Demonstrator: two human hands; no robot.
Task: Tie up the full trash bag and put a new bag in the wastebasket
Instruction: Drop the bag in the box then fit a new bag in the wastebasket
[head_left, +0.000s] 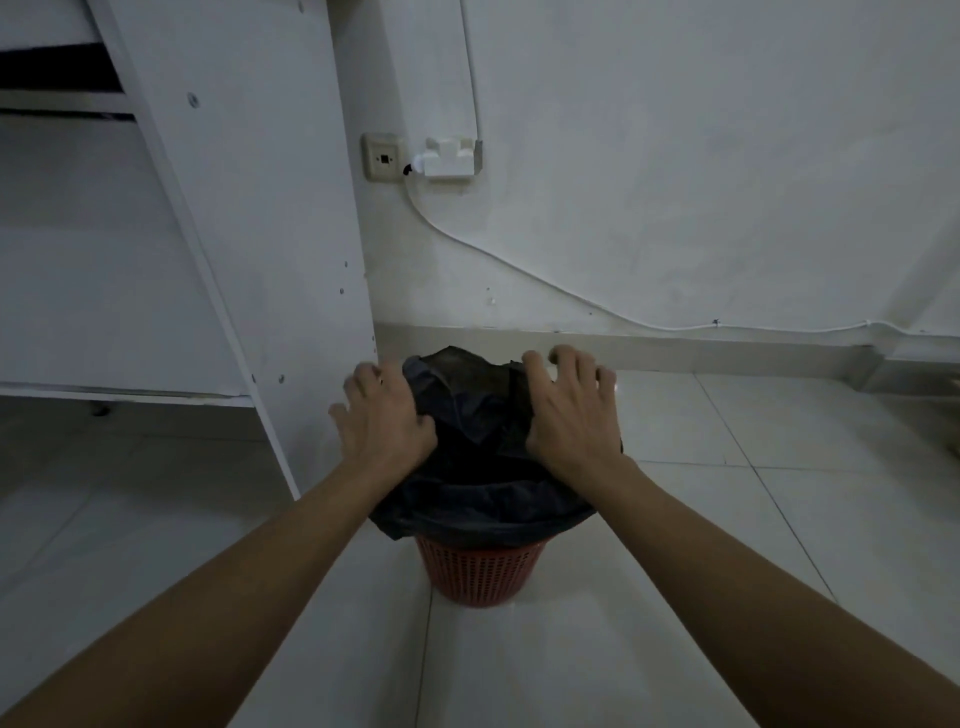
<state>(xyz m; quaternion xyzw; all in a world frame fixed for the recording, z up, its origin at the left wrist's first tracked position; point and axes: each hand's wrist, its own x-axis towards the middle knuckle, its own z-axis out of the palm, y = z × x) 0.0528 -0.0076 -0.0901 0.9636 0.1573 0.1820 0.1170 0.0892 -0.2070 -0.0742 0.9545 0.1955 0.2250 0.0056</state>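
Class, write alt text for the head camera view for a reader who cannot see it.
A person's left hand and right hand press, fingers spread, on either side of a bulging black trash bag in a red mesh wastebasket on a pale tiled floor. A white cabinet stands to the left, a wall socket behind.

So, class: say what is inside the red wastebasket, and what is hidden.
A black trash bag fills the red wastebasket, bulging over the rim. The left hand and right hand rest on its sides. The bag's contents are covered.
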